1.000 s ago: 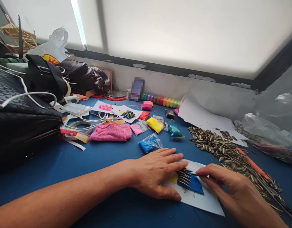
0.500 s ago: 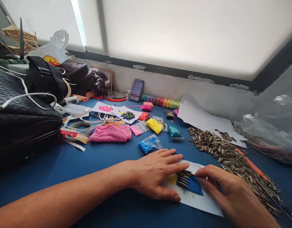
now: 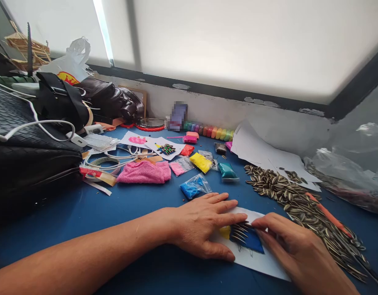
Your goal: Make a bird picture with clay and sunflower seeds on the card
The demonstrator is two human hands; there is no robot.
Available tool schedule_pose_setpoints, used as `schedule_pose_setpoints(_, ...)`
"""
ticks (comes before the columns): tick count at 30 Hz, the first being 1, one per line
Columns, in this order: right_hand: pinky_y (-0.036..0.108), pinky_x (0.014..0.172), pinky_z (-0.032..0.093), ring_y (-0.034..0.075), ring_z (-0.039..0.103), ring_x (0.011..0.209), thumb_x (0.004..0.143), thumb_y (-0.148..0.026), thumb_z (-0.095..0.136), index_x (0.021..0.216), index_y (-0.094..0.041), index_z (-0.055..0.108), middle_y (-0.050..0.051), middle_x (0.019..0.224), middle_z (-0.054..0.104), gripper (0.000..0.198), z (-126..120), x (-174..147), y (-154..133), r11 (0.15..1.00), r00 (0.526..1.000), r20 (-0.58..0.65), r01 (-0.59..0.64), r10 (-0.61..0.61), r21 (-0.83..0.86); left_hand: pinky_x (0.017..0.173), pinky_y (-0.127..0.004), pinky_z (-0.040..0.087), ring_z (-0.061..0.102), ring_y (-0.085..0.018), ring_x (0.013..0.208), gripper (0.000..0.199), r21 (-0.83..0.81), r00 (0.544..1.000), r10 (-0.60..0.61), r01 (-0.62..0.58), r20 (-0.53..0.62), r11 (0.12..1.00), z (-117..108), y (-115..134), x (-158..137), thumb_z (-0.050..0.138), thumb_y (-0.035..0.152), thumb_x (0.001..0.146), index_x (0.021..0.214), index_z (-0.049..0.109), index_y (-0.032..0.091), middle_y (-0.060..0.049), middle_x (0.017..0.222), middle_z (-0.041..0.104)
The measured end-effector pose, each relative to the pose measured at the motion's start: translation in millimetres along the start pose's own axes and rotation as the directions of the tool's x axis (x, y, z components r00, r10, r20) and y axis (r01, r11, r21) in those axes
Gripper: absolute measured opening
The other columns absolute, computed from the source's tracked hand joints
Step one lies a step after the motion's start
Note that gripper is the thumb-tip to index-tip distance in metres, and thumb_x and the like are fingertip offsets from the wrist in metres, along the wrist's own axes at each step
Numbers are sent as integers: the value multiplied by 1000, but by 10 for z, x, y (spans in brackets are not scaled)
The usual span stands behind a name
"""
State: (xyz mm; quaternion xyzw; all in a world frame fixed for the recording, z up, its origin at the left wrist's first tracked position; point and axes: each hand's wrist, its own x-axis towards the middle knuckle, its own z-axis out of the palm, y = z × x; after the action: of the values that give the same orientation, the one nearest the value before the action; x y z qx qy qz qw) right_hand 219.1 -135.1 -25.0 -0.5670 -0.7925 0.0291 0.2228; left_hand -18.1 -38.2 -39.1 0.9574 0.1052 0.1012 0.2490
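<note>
We lay our left hand [image 3: 207, 227] on the paper [image 3: 256, 262], its grip wide. Our right hand [image 3: 292, 241] has a narrow grip beside the blue patch [image 3: 254, 242]; we cannot tell whether it pinches anything. Seeds [image 3: 239, 233] lie across the patch, and a seed pile [image 3: 276, 186] covers the surface [image 3: 140, 200] to our right.
</note>
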Motion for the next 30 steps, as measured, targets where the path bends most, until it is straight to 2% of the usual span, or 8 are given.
schedule_pose_setpoints(8,16,54,51,9,65,59,90,-24,54,86,-28,68,-4,74,68,15,-6,71,-96,1000,998,-56,28,-27,14,118,-54,19,19,-37,147,80,11,1000,6,-6,1,1000,6,4,3,60,59,87,152,33,22,-16,159,27)
schedule_pose_setpoints(18,21,55,51,12,64,61,95,-29,45,81,-26,67,0,74,67,26,-25,88,-131,1000,997,70,-27,26,11,118,-55,19,19,-38,147,80,5,1000,-7,7,26,1000,-9,10,2,58,62,87,152,32,23,-15,159,26)
schedule_pose_setpoints(30,21,56,51,12,65,62,94,-28,48,81,-26,66,0,75,68,22,-21,99,-121,1000,998,65,-23,23,0,118,-55,18,17,-37,148,80,14,1000,-4,4,26,1000,-10,6,16,59,62,86,152,33,24,-14,160,25)
